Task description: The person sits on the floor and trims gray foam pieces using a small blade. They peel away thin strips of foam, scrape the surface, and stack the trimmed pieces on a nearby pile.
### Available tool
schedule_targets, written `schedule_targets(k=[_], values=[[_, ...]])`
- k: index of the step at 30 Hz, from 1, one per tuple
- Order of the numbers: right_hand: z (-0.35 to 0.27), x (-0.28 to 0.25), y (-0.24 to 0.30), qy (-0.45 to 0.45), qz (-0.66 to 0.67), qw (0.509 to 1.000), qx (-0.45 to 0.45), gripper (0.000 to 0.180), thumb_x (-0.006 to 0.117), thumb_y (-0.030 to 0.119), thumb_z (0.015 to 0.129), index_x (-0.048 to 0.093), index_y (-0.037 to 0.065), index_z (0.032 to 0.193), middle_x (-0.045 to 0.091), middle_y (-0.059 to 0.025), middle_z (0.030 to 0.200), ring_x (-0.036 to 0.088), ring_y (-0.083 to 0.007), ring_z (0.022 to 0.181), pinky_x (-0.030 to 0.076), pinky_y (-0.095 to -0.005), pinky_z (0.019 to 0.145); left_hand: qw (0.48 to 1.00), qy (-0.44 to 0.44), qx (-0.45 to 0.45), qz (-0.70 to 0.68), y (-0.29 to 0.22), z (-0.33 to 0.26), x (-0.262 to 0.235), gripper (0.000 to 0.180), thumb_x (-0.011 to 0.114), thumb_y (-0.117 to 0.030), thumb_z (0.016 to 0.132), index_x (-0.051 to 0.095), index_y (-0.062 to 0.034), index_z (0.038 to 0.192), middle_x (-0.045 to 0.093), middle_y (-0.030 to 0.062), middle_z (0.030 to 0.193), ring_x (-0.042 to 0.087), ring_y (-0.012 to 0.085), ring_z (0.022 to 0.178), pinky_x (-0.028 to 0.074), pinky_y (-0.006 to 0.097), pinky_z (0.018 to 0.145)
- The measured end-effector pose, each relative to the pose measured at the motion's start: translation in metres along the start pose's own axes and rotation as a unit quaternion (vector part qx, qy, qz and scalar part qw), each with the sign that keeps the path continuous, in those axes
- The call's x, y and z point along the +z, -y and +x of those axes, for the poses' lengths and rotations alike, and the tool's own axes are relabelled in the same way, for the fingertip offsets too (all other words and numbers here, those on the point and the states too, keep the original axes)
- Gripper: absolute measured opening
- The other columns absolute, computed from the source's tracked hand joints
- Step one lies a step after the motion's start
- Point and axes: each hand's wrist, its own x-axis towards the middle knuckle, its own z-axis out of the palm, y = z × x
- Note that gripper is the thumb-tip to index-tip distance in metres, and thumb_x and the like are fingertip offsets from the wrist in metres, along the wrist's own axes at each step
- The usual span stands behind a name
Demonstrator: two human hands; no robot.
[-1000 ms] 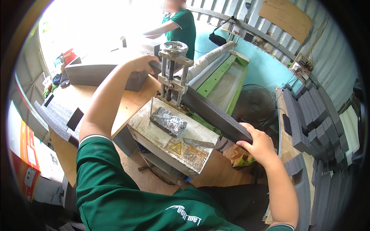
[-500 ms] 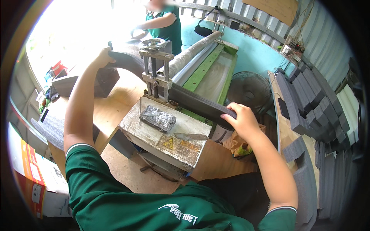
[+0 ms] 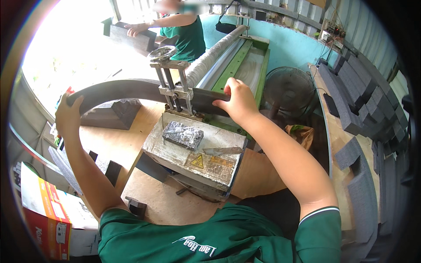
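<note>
A long dark grey foam strip (image 3: 120,90) runs past the handwheel post (image 3: 162,53) of a roller machine, its left part bowed in an arch. At its left end my left hand (image 3: 69,115) is closed around the foam. My right hand (image 3: 239,103) pinches the other end, thumb in front, close beside the green machine bed (image 3: 237,61). Below the strip, on the machine's worn metal end cover (image 3: 175,154), lie a grey foam block (image 3: 183,135) smeared with white residue and a flat metal blade (image 3: 222,151).
A co-worker's hand (image 3: 138,28) holds a grey block at the far left. The wrapped roller (image 3: 219,52) stretches away behind the post. Foam pieces (image 3: 342,96) are stacked on the right bench, near a standing fan (image 3: 287,90). A cardboard box (image 3: 57,219) stands lower left.
Both hands have shifted left with the foam strip, so more of it arches left of the post and less shows on the right. The co-worker now holds up a grey block.
</note>
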Motion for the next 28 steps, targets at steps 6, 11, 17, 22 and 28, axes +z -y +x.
schedule_targets(k=[6, 11, 17, 22, 28], values=[[0.018, 0.031, -0.018, 0.053, 0.378, 0.915, 0.133, 0.022, 0.075, 0.003, 0.086, 0.055, 0.003, 0.095, 0.070, -0.0184, 0.098, 0.070, -0.0375, 0.089, 0.056, -0.0450, 0.081, 0.984, -0.160, -0.068, 0.025, 0.035, -0.048, -0.038, 0.065, 0.073, -0.062, 0.093, 0.069, -0.0199, 0.144, 0.079, 0.0142, 0.126, 0.076, 0.0355, 0.113, 0.057, 0.046, 0.098], [0.019, 0.034, -0.042, -0.010, 0.216, 0.976, -0.008, 0.014, 0.069, 0.011, 0.085, 0.060, 0.005, 0.094, 0.067, -0.0198, 0.088, 0.067, -0.0385, 0.086, 0.053, -0.0474, 0.078, 0.973, -0.193, -0.127, -0.013, 0.065, -0.060, -0.061, 0.054, 0.072, -0.058, 0.097, 0.071, -0.0153, 0.131, 0.080, 0.0123, 0.121, 0.077, 0.0353, 0.110, 0.057, 0.046, 0.097], [-0.006, -0.050, -0.099, 0.075, 0.137, 0.987, 0.025, 0.014, 0.071, 0.003, 0.097, 0.061, 0.004, 0.107, 0.070, -0.0066, 0.113, 0.069, -0.0165, 0.109, 0.055, -0.0328, 0.101, 0.913, -0.386, -0.067, -0.115, 0.103, -0.074, -0.080, 0.051, 0.088, -0.043, 0.091, 0.068, 0.0013, 0.107, 0.077, 0.0173, 0.102, 0.078, 0.0350, 0.093, 0.062, 0.043, 0.081], [-0.026, -0.137, -0.121, 0.034, 0.149, 0.986, 0.066, 0.016, 0.068, 0.009, 0.102, 0.065, 0.006, 0.117, 0.069, -0.0038, 0.115, 0.069, -0.0151, 0.115, 0.053, -0.0298, 0.105, 0.771, -0.542, 0.098, -0.319, 0.108, -0.060, -0.075, 0.054, 0.093, -0.032, 0.089, 0.056, 0.0034, 0.106, 0.066, 0.0154, 0.098, 0.073, 0.0263, 0.083, 0.064, 0.038, 0.069], [-0.038, -0.225, -0.015, -0.152, 0.038, 0.964, -0.216, 0.042, 0.075, 0.007, 0.095, 0.064, 0.003, 0.135, 0.070, -0.0092, 0.131, 0.066, -0.0197, 0.115, 0.052, -0.0359, 0.102, 0.811, -0.453, 0.251, -0.272, 0.017, -0.034, -0.077, 0.056, 0.093, -0.019, 0.090, 0.055, 0.0083, 0.121, 0.065, 0.0146, 0.107, 0.071, 0.0261, 0.096, 0.063, 0.040, 0.084]])
